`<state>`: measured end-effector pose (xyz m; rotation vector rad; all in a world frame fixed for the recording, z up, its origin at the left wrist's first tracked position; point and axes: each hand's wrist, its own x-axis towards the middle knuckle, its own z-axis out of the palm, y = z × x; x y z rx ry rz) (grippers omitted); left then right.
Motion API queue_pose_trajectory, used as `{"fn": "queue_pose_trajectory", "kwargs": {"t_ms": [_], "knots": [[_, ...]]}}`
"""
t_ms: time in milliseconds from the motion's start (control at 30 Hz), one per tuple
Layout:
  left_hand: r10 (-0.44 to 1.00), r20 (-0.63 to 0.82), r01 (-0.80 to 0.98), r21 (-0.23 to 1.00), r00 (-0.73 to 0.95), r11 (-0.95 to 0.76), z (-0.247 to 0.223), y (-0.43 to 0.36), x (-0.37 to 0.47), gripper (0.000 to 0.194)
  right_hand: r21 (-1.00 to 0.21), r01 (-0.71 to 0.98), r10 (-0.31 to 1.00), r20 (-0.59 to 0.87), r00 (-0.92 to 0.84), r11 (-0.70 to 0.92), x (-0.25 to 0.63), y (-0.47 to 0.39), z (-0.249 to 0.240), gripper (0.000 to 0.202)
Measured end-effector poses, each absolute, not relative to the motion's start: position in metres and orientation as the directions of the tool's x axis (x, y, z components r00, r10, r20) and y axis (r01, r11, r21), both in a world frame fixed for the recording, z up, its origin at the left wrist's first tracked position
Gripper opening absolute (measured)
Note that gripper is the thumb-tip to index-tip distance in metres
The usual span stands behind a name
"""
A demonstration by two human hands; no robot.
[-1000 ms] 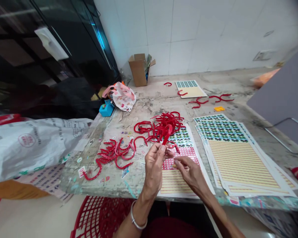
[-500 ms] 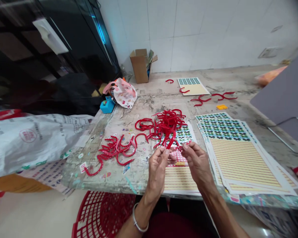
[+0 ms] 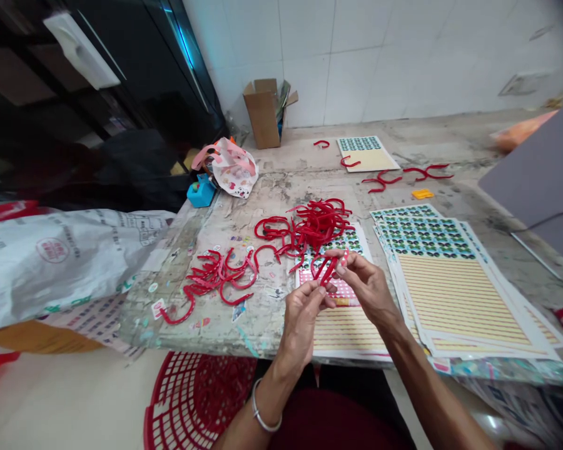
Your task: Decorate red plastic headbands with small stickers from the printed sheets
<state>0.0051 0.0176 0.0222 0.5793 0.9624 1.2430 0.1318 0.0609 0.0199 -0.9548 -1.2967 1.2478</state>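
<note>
My left hand [image 3: 303,315] pinches a thin red curved band [image 3: 327,272] between thumb and fingers, above the near part of the table. At the band's upper end, the fingers of my right hand [image 3: 370,290] are closed on a small pink-and-white strip [image 3: 345,256]. Whether the strip touches the band I cannot tell. Beneath both hands lies a pink checked sheet [image 3: 344,290], on top of a yellow-striped printed sheet [image 3: 347,331]. Just beyond is a tangled heap of red curved bands [image 3: 323,222]. A smaller pile of bands [image 3: 216,275] lies to the left.
Printed sheets [image 3: 455,294] are stacked at the right. Farther back lie another sheet [image 3: 375,161], loose red bands and a yellow piece [image 3: 422,194]. A cardboard box [image 3: 263,115], a white bag [image 3: 234,169] and a blue holder [image 3: 201,194] stand behind. A red basket [image 3: 169,406] is below.
My right hand has moved up and slightly left, closer to the band in my left hand. The band is turned at a different angle. The camera view has shifted slightly.
</note>
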Motion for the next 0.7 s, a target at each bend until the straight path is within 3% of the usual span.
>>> {"fn": "queue_pose_trajectory", "kwargs": {"t_ms": [700], "knots": [[0.952, -0.302, -0.54, 0.793, 0.053, 0.282, 0.0244, 0.0186, 0.0092, 0.011, -0.984, -0.102, 0.985, 0.152, -0.083, 0.143, 0.1334, 0.0603, 0.0118, 0.015]]}}
